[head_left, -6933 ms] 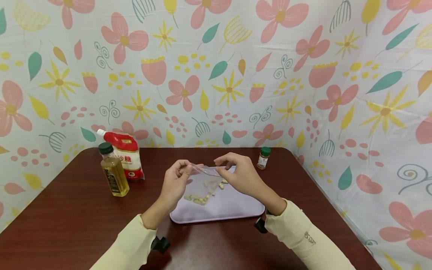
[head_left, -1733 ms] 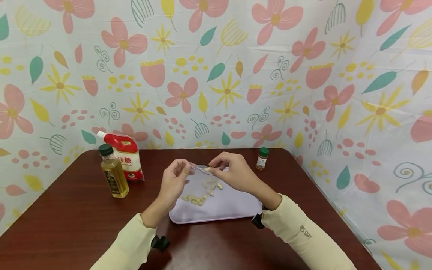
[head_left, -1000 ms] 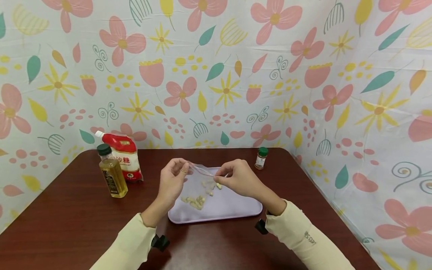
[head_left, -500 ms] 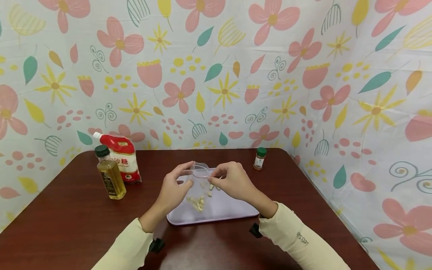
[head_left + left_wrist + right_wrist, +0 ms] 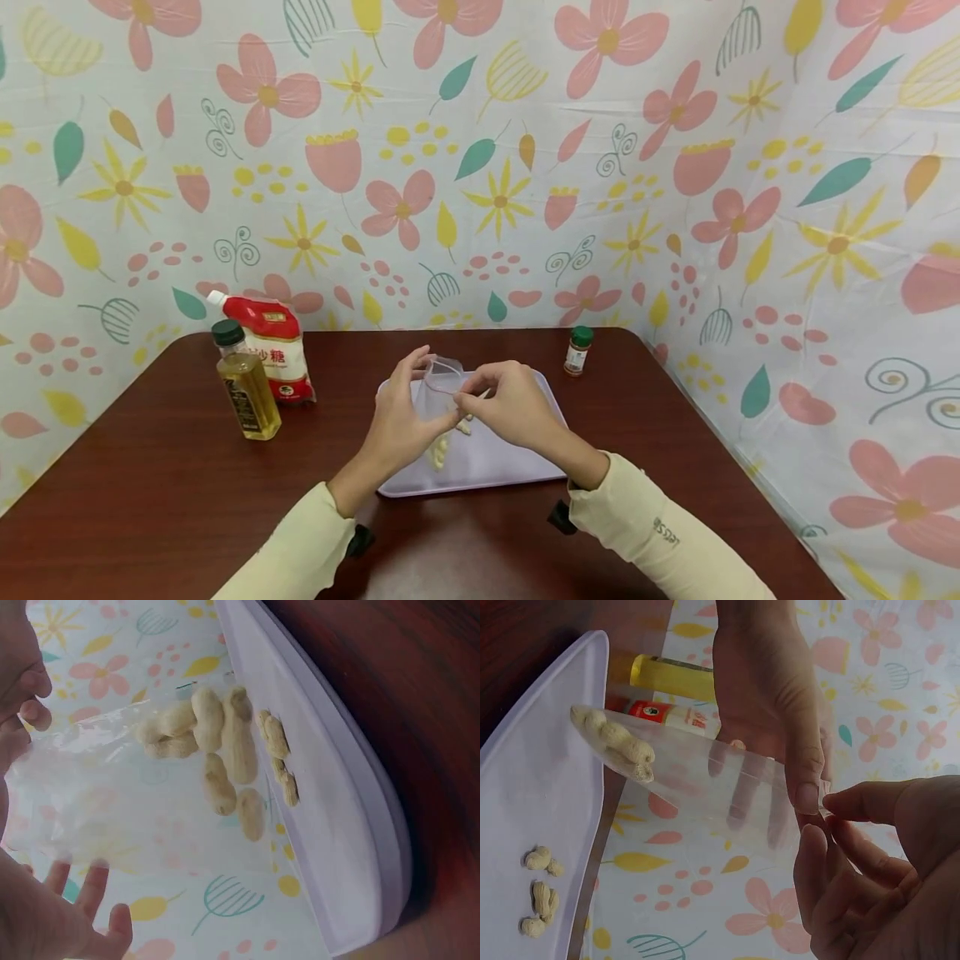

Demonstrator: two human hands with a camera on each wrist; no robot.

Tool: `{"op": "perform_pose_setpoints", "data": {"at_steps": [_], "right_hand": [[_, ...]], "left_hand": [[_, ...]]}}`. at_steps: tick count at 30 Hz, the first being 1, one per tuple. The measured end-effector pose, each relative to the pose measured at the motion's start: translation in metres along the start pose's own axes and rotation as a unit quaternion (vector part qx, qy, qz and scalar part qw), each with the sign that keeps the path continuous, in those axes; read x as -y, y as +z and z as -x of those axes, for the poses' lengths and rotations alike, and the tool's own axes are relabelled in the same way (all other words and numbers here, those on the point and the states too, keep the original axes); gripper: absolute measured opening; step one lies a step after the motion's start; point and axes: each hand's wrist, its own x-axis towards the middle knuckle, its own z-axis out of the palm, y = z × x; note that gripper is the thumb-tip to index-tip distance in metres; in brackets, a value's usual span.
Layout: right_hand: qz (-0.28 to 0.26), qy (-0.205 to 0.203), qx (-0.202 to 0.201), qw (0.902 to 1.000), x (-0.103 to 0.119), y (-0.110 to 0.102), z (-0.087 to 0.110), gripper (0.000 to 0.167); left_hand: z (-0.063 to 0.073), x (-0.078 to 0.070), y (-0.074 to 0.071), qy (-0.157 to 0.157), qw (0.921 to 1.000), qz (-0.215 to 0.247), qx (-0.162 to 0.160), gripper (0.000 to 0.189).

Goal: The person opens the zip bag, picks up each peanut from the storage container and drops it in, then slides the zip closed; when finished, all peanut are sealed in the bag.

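Observation:
A clear plastic bag (image 5: pixel 442 379) hangs over the tray, its mouth spread in a loop in the head view. Several unshelled peanuts (image 5: pixel 208 720) lie in its lower end. My left hand (image 5: pixel 397 421) holds the bag from the left, fingers raised behind it and thumb at the edge of the mouth. Thumb and fingertips of my right hand (image 5: pixel 510 404) pinch the mouth's right edge, close to the left thumb. Below is a pale lilac tray (image 5: pixel 498 458). More loose peanuts (image 5: pixel 544 896) lie on it, partly hidden by the hands in the head view.
Back left on the dark wooden table (image 5: pixel 135 492) stand an oil bottle (image 5: pixel 249 387) with a dark green cap and a red-and-white sugar pouch (image 5: pixel 281 350). A small spice jar (image 5: pixel 577 352) with a green lid is back right. A floral curtain (image 5: pixel 480 167) hangs behind.
About 1.7 seconds ago a peanut showed at the right fingertips by the bag's mouth. Since then the mouth has widened; the left fingers have spread upward, its thumb reaching right toward the right hand.

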Motion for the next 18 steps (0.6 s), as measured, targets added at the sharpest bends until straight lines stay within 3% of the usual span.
{"op": "perform_pose_setpoints", "data": {"at_steps": [7,14,18], "right_hand": [[-0.012,-0.012,0.014,0.9997,0.000,0.002,0.001,0.007],[-0.012,-0.022,0.006,0.9997,-0.010,-0.003,-0.002,0.007],[-0.020,-0.004,-0.001,0.9998,-0.025,-0.006,-0.011,0.009]], "left_hand": [[0.001,0.007,-0.003,0.031,0.9993,0.020,0.006,0.087],[0.000,0.014,-0.007,0.025,0.9990,0.029,0.022,0.082],[-0.002,0.015,-0.013,0.015,0.9990,0.034,0.026,0.080]]}}
